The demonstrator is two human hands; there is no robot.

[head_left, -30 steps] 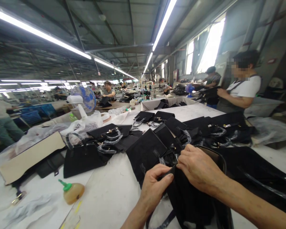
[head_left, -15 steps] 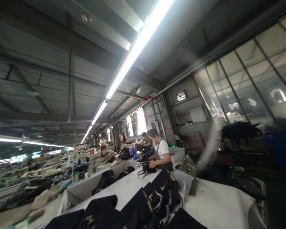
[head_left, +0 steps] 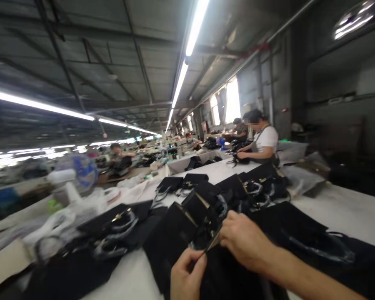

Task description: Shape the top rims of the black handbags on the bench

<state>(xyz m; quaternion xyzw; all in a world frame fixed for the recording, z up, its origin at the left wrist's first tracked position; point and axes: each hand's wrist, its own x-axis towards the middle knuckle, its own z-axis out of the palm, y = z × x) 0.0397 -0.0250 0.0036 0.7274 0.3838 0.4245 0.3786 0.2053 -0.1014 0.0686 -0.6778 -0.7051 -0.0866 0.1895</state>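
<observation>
Low in the middle of the head view, a black handbag [head_left: 228, 275] is between my two hands. My left hand [head_left: 187, 273] pinches its upper edge between thumb and forefinger. From the right reaches my right hand [head_left: 245, 239], its fingers closed on the same edge, where a thin tan strip shows. The lower part of this bag runs out of the frame. Right beyond my hands lie more black handbags [head_left: 171, 225] with gold-coloured fittings and plastic-wrapped handles.
The bags lie on a white-covered table [head_left: 346, 204]. Clear plastic bags [head_left: 90, 204] and a blue fan [head_left: 84, 171] are at the left. A co-worker in a white shirt [head_left: 267, 139] handles a black bag at the table's far end. Another black bag [head_left: 328, 246] lies at the right.
The view has swung down and to the right-hand wall less, so more of the bags and the left side show. Both my hands have come into view, holding the bag's edge.
</observation>
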